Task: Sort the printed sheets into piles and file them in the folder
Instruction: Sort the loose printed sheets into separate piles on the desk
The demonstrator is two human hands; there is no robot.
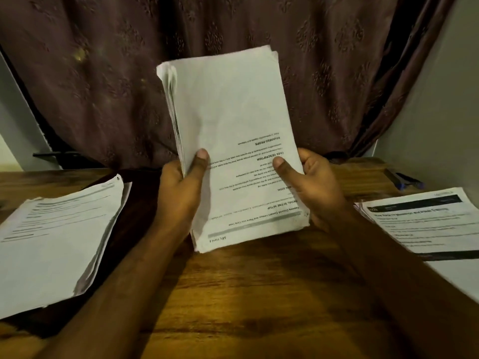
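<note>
Two hands hold one thick stack of printed sheets upright at frame center, text upside down: left hand grips its left edge w/ thumb on front, right hand grips the lower right edge likewise. Separate piles lie on the wooden table: left pile, right pile. Blue pen sits upper right.

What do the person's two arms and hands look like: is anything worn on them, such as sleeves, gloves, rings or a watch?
Both forearms are bare as far as the picture shows, with no sleeve in view. The left hand and the right hand wear no gloves. No ring shows on the visible thumbs and fingers, and no watch or band shows on either wrist. The thumbnails are short and plain. The light is dim, so fine marks cannot be told.
</note>
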